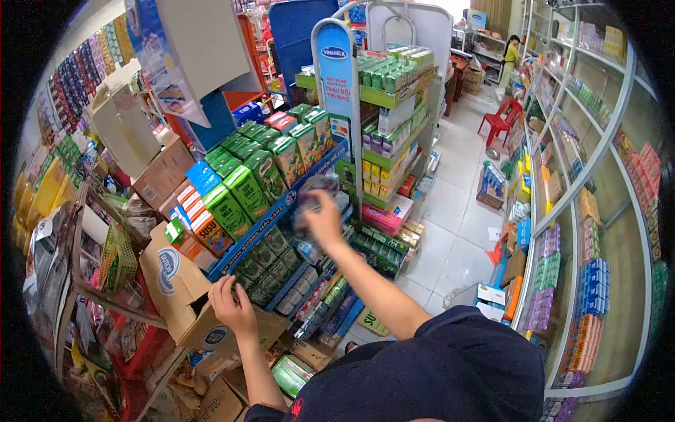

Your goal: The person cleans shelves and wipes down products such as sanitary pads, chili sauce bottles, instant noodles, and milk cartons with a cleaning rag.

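Observation:
My left hand (230,304) rests on the rim of an open cardboard box (176,278) that stands beside a blue display rack (281,211). My right hand (323,219) is raised at the rack's end and grips a blurred pack of small cartons (315,193) wrapped in clear film. Green milk carton packs (246,186) fill the rack's upper shelf, with orange and blue packs (200,211) at the near end. Lower shelves hold more dark green packs (271,264).
A second rack (394,105) with green and purple packs stands behind. White wall shelves (576,211) run along the right. Boxes lie on the tiled floor (457,218). A red plastic chair (500,121) and a person (512,60) are far back. Cardboard boxes (162,172) pile at left.

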The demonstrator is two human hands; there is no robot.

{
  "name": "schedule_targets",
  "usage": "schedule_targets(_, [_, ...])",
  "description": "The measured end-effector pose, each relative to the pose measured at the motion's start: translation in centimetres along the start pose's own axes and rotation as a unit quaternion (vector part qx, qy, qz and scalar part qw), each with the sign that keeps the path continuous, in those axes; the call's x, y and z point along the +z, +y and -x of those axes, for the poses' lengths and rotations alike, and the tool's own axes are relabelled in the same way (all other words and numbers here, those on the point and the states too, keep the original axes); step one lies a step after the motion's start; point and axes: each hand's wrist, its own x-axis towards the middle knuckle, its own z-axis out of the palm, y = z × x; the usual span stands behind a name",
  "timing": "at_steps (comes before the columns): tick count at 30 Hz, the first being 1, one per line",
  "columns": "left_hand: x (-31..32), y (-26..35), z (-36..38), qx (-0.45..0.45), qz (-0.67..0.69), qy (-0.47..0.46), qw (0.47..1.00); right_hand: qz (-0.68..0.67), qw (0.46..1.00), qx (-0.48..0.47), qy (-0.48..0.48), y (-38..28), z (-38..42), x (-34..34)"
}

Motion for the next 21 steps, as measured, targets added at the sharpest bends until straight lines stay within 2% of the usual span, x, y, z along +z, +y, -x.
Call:
schedule_targets(2, [-0.4,0.3,0.0,0.111,-0.099,0.017,0.989,-0.013,0.993,-0.030,-0.111,-0.2,2.4,3.4])
schedule_targets(5, [-0.1,1.2,-1.0,0.075,-0.150,0.031,0.985,-0.051,0.984,-0.008,-0.168,-1.9,4.2,4.3])
schedule_targets(6, [0.0,1.5,-1.1,0.036,-0.160,0.014,0.986,-0.059,0.986,-0.026,-0.155,-1.0,3.5,4.0])
schedule_targets(7, [0.1,1.5,-1.1,0.037,-0.162,0.011,0.986,-0.068,0.987,-0.042,-0.142,0.1,2.3,3.7])
schedule_targets(9, [0.3,1.2,-1.0,0.030,-0.201,-0.001,0.979,-0.067,0.997,-0.020,-0.043,2.1,-1.1,2.2])
schedule_targets(10, [0.6,0.6,-0.8,0.028,-0.218,0.001,0.976,-0.075,0.997,0.027,0.011,3.7,-2.9,1.9])
schedule_targets(11, [0.9,0.6,-0.7,0.032,-0.220,0.007,0.975,-0.072,0.995,0.058,0.043,4.3,-4.4,1.1])
schedule_targets(13, [1.4,0.7,-1.0,0.009,-0.221,0.053,0.974,-0.029,0.997,0.040,0.051,3.8,-5.1,1.0])
schedule_targets(15, [1.2,0.1,-1.0,0.021,-0.217,0.066,0.974,-0.044,0.998,0.000,-0.041,1.6,-2.4,1.5])
schedule_targets(16, [1.1,-0.1,-1.1,0.014,-0.212,0.068,0.975,-0.052,0.992,-0.059,-0.102,2.0,-0.8,2.5])
schedule_targets(18, [1.1,-0.2,-1.3,0.002,-0.211,0.069,0.975,-0.062,0.974,-0.005,-0.217,0.6,1.2,2.0])
schedule_targets(19, [1.0,-0.3,-1.4,-0.016,-0.198,0.063,0.978,-0.066,0.973,-0.006,-0.222,1.1,0.6,1.9])
schedule_targets(21, [0.9,0.1,-1.6,-0.034,-0.192,0.057,0.979,-0.048,0.987,-0.080,-0.134,2.8,-1.4,1.4])
